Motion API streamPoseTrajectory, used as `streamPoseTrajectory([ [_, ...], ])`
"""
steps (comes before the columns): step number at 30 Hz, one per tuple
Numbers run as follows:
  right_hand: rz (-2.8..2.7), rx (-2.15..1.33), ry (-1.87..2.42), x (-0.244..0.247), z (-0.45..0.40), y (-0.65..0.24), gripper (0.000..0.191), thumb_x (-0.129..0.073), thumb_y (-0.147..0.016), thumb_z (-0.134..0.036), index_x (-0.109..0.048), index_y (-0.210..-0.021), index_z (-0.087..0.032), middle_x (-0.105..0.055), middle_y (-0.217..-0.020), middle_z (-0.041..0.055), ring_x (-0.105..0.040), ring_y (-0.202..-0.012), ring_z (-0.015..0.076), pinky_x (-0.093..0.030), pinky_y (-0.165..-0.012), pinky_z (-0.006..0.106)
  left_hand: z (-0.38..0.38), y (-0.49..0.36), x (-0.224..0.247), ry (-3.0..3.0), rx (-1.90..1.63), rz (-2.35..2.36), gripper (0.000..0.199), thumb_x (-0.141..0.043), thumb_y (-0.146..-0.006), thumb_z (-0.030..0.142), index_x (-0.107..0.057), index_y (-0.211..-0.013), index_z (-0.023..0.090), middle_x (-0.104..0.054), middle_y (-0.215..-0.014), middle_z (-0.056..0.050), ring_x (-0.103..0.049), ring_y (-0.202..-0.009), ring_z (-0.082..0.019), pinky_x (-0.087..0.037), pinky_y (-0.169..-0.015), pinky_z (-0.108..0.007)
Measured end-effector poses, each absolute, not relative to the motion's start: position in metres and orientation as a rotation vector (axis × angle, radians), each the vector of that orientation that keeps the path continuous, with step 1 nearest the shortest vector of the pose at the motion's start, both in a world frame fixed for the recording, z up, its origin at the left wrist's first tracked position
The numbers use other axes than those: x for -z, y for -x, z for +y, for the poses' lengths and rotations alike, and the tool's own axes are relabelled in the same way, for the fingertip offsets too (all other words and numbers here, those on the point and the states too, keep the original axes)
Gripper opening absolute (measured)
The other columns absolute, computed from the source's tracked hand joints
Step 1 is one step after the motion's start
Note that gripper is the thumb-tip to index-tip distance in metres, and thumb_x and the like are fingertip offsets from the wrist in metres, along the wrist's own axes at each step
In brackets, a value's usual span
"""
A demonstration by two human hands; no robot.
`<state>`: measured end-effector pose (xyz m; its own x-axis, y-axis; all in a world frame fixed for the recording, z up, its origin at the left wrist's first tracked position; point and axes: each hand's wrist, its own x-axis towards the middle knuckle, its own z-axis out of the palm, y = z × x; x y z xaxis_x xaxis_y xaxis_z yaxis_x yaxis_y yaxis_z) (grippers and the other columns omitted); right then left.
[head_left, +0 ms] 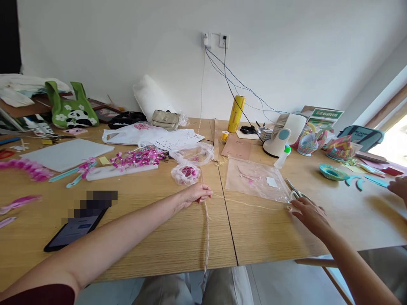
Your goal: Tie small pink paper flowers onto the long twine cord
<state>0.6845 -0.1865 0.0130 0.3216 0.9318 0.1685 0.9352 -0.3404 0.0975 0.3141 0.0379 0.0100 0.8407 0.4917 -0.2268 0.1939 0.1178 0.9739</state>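
Note:
My left hand is closed in a pinch above the table, near its middle seam. From it a pale braided cord hangs down over the table's front edge toward my lap. A thin, light thread stretches from the pinch to the right, ending close to my right hand. That hand is palm down with its fingers apart, at the handles of a pair of scissors; its fingers partly cover the handles. Just behind the left hand sits a clear plastic bag with magenta bits inside.
A flat clear bag lies beside the scissors, with a white fan behind. Pink tinsel-like pieces, a white board and a phone occupy the left side. Another person's hand shows at the right edge.

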Motion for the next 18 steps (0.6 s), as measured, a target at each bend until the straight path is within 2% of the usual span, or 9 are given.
streamPoseTrajectory([
  [4, -1.785, 0.288, 2.217, -0.043, -0.164, -0.624, 0.025, -0.042, -0.081, -0.03, -0.062, -0.091, -0.022, -0.06, -0.104, 0.0089, -0.058, -0.087, 0.0245, -0.045, -0.077, 0.039, 0.034, -0.323, -0.023, -1.451, -0.197, 0.518, 0.035, -0.062, -0.066, 0.045, -0.048, -0.069, 0.013, -0.032, -0.049, 0.008, -0.028, -0.043, -0.004, -0.021, -0.047, -0.021],
  [7, -1.71, -0.113, 1.949, -0.062, -0.134, -0.554, 0.029, -0.048, -0.078, -0.037, -0.059, -0.1, -0.023, -0.057, -0.115, 0.0075, -0.06, -0.074, 0.0188, -0.048, -0.068, 0.035, 0.027, -0.333, -0.034, -1.489, -0.191, 0.457, 0.033, -0.06, -0.068, 0.044, -0.05, -0.07, 0.013, -0.034, -0.047, 0.007, -0.028, -0.042, -0.004, -0.02, -0.046, -0.021],
  [8, -1.678, -0.289, 1.848, -0.065, -0.124, -0.532, 0.032, -0.05, -0.076, -0.037, -0.058, -0.103, -0.023, -0.057, -0.116, 0.0079, -0.06, -0.076, 0.0184, -0.049, -0.066, 0.033, 0.025, -0.336, -0.038, -1.502, -0.196, 0.439, 0.032, -0.059, -0.069, 0.044, -0.05, -0.07, 0.013, -0.035, -0.047, 0.007, -0.028, -0.042, -0.004, -0.02, -0.046, -0.022],
  [10, -1.604, -0.616, 1.643, -0.065, -0.105, -0.501, 0.041, -0.055, -0.071, -0.035, -0.055, -0.109, -0.022, -0.061, -0.108, 0.0079, -0.059, -0.084, 0.0194, -0.049, -0.068, 0.031, 0.02, -0.342, -0.043, -1.528, -0.217, 0.415, 0.032, -0.059, -0.069, 0.044, -0.05, -0.069, 0.014, -0.036, -0.046, 0.007, -0.03, -0.042, -0.005, -0.022, -0.046, -0.022],
  [11, -1.585, -0.77, 1.576, -0.063, -0.097, -0.492, 0.042, -0.056, -0.07, -0.035, -0.055, -0.109, -0.02, -0.063, -0.099, 0.0071, -0.059, -0.081, 0.0182, -0.048, -0.065, 0.03, 0.019, -0.345, -0.045, -1.539, -0.226, 0.411, 0.032, -0.058, -0.07, 0.045, -0.05, -0.068, 0.014, -0.037, -0.046, 0.007, -0.031, -0.042, -0.005, -0.023, -0.046, -0.022],
  [13, -1.562, -0.956, 1.547, -0.059, -0.088, -0.489, 0.034, -0.055, -0.071, -0.036, -0.059, -0.098, -0.017, -0.063, -0.075, 0.0029, -0.057, -0.066, 0.0139, -0.045, -0.056, 0.025, 0.019, -0.348, -0.046, -1.58, -0.223, 0.406, 0.033, -0.059, -0.069, 0.046, -0.05, -0.067, 0.014, -0.038, -0.046, 0.006, -0.033, -0.043, -0.005, -0.024, -0.047, -0.021],
  [15, -1.551, -0.966, 1.627, -0.054, -0.087, -0.5, 0.023, -0.053, -0.073, -0.038, -0.061, -0.079, -0.016, -0.053, -0.057, -0.0023, -0.047, -0.052, 0.0092, -0.037, -0.048, 0.022, 0.024, -0.349, -0.046, -1.635, -0.178, 0.405, 0.033, -0.06, -0.067, 0.045, -0.053, -0.066, 0.013, -0.04, -0.046, 0.006, -0.034, -0.043, -0.005, -0.025, -0.047, -0.021],
  [18, -1.509, -0.848, 1.745, -0.048, -0.1, -0.53, 0.024, -0.053, -0.073, -0.039, -0.057, -0.063, -0.018, -0.043, -0.051, -0.0048, -0.039, -0.048, 0.0077, -0.03, -0.045, 0.021, 0.038, -0.348, -0.04, -1.681, -0.116, 0.418, 0.029, -0.064, -0.064, 0.039, -0.058, -0.067, 0.011, -0.045, -0.051, 0.004, -0.036, -0.046, -0.005, -0.027, -0.048, -0.021],
])
